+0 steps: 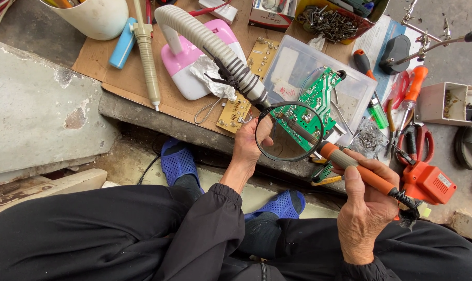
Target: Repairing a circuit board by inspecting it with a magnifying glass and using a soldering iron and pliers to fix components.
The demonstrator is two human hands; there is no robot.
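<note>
My left hand (249, 148) holds up a green circuit board (315, 99), seen partly through a round magnifying lens (289, 130) on a grey flexible arm (204, 39). My right hand (366, 208) grips an orange-handled soldering iron (363, 174), its metal tip reaching behind the lens toward the board. Both sleeves are black, and my knees fill the bottom of the view.
A clear plastic box (345, 83) lies under the board. Beside it are yellow circuit boards (235, 112), a pink lamp base (186, 65), a desoldering pump (146, 57), a white cup (93, 18), a tray of screws (327, 23), screwdrivers (414, 88), an orange tool (428, 182), blue sandals (178, 161).
</note>
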